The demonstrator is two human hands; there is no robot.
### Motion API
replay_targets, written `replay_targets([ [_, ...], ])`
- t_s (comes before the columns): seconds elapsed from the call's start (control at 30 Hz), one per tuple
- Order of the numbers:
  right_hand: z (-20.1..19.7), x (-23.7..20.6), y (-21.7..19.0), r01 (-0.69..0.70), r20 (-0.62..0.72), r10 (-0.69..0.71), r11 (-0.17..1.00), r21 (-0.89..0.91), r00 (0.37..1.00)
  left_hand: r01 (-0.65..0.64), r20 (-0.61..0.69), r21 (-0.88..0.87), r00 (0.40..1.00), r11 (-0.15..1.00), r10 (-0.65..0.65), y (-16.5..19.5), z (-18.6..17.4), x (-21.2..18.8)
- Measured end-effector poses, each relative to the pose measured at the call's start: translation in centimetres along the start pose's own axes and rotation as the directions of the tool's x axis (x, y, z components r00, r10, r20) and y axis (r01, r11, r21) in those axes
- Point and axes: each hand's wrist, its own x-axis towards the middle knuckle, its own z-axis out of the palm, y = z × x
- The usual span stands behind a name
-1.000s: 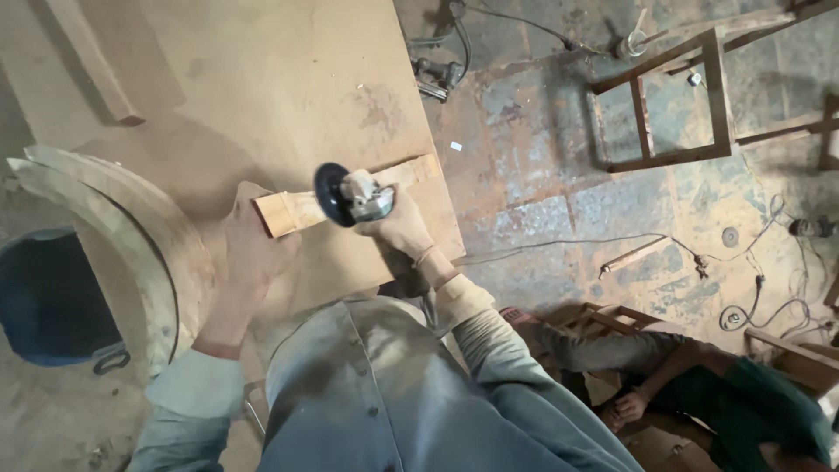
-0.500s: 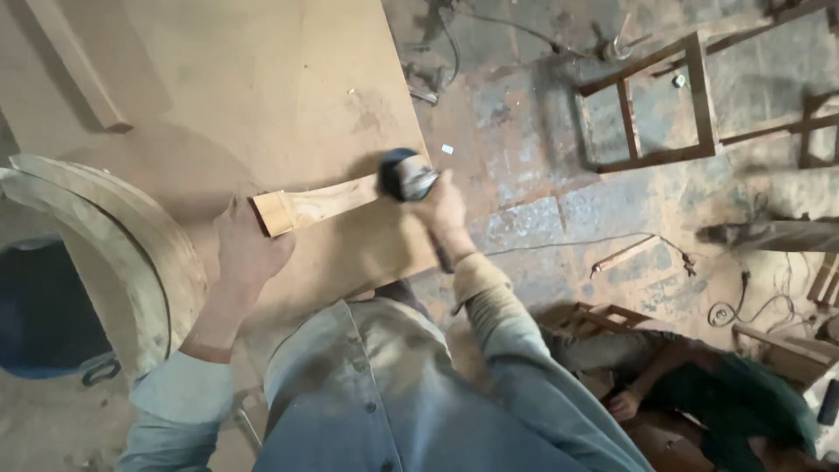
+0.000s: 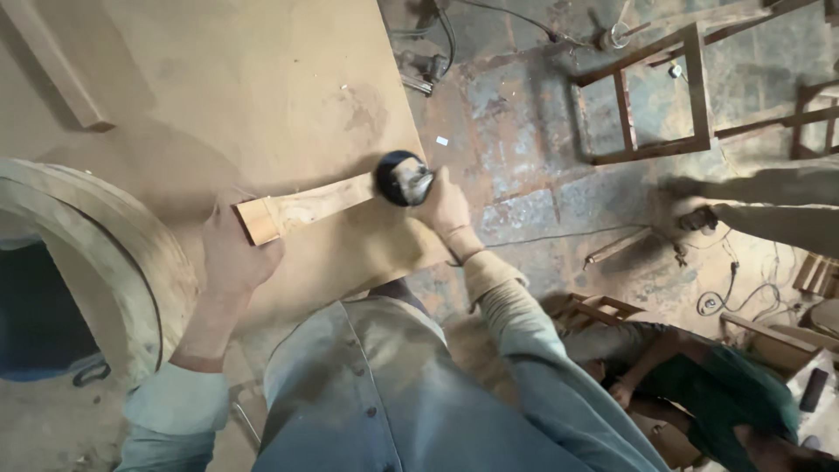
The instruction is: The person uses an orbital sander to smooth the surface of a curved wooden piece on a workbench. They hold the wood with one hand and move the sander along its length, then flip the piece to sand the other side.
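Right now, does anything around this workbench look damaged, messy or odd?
Mostly the floor: loose cables trail across the stained concrete floor beside bare wooden frames. The bench top has a dark stain. The wood piece and power sander look fine.

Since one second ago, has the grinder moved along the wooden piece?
Yes. The grinder in the right hand has gone from the wooden piece's middle to its far end, away from the left hand.
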Motion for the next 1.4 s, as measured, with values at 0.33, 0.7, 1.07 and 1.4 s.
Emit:
replay_targets([
  [0.33,-2.2,1.0,2.3,-0.149,-0.269,0.132,0.988,-0.043,0.954,-0.065,0.064,0.141,0.996,0.988,0.056,-0.3,0.1,0.3],
  [0.7,2.4,-2.0,-2.2,-0.002,0.014,-0.003,0.941,0.339,1.000,-0.015,0.029,0.180,1.000,0.984,0.010,1.3,0.2,1.2],
  [1.07,3.3,-3.7,-3.1,0.131,0.083,-0.203,0.845,0.519,0.976,0.064,0.000,0.091,0.998,0.994,-0.064,2.0,-0.1,0.2],
  [1.4,-0.3,0.5,3.3,-0.081,-0.115,0.076,0.996,-0.039,0.990,-0.050,0.027,0.110,0.999,0.993,0.047,2.1,0.4,0.6],
])
